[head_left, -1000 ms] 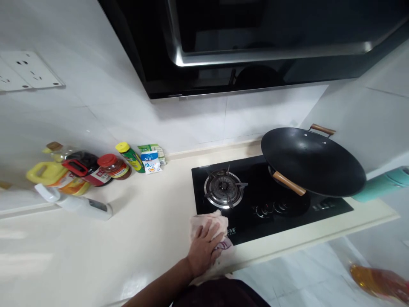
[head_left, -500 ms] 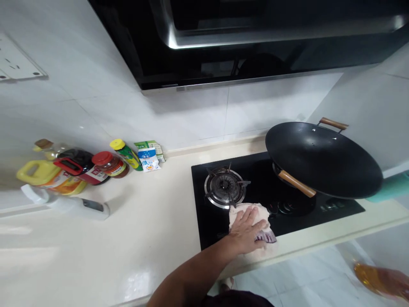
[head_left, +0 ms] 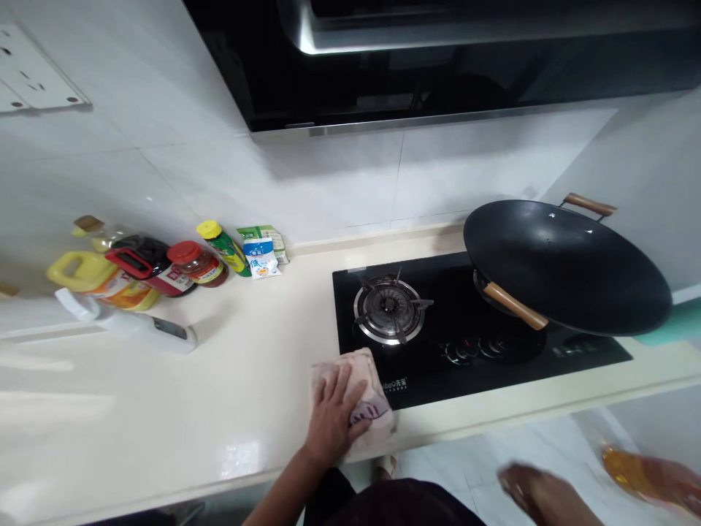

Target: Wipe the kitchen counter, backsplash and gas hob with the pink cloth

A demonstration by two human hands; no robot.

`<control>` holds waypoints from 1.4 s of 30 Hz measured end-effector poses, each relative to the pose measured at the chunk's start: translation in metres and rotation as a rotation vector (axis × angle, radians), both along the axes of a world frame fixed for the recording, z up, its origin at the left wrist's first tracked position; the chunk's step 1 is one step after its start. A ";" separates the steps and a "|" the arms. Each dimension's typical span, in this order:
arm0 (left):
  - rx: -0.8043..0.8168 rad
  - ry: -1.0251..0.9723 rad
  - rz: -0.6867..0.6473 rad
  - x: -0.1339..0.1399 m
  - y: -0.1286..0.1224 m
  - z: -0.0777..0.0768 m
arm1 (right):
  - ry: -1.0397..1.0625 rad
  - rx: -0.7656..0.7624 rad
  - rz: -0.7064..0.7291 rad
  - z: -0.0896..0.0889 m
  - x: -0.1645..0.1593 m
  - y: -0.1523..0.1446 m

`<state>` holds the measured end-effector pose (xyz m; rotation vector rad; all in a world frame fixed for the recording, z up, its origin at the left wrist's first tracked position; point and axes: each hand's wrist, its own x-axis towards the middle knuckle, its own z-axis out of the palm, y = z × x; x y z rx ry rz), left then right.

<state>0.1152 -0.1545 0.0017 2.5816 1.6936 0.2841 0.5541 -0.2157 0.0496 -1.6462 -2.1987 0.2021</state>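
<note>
My left hand lies palm down on a pinkish-white cloth with a purple striped patch, pressing it at the front left corner of the black gas stove. The cloth lies partly on the glass and partly on the cream counter. The fingers are spread over it and the thumb is to the right. Down at the lower right, in front of the counter edge, my right hand is smeared by motion, so its fingers cannot be made out. Behind the cloth is the bare left burner.
A large black wok with wooden handles sits on the right burner. Sauce bottles, a red-lidded jar, seasoning packets and a white handled device stand along the wall at left. The range hood hangs above. An amber bottle is below right.
My left hand has slid the cloth leftward from near the stove knobs to the stove's left front corner. My right hand has come into view at the lower right. The view has shifted slightly.
</note>
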 end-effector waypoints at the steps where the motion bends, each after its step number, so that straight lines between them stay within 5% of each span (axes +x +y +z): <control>1: 0.015 0.022 0.032 -0.013 -0.003 0.000 | 0.004 -0.029 0.070 -0.005 -0.009 0.022; 4: 0.021 0.071 0.135 -0.039 -0.014 -0.001 | -0.005 -0.071 0.227 -0.017 -0.047 0.082; 7: -0.011 0.094 0.265 -0.040 -0.022 -0.002 | -0.065 0.068 0.208 -0.035 -0.089 0.119; 12: -0.075 0.055 0.349 0.004 -0.018 -0.004 | -0.249 0.138 0.141 -0.075 -0.121 0.129; 15: -0.083 -0.012 0.369 0.035 -0.007 -0.005 | -0.277 0.152 0.144 -0.084 -0.120 0.125; 21: -0.018 -0.133 0.092 0.089 0.006 -0.013 | -0.271 0.194 0.164 -0.085 -0.112 0.125; 24: 0.038 -0.155 0.022 0.091 -0.001 -0.017 | -0.255 0.212 0.184 -0.088 -0.109 0.125; 29: -0.003 -0.094 0.236 0.030 -0.031 -0.012 | -0.226 0.210 0.179 -0.091 -0.105 0.124; 37: -0.133 0.132 0.886 -0.113 -0.056 0.020 | -0.176 0.218 0.182 -0.091 -0.106 0.124; 42: -0.165 0.106 1.227 -0.163 -0.095 0.033 | -0.162 0.210 0.180 -0.092 -0.106 0.124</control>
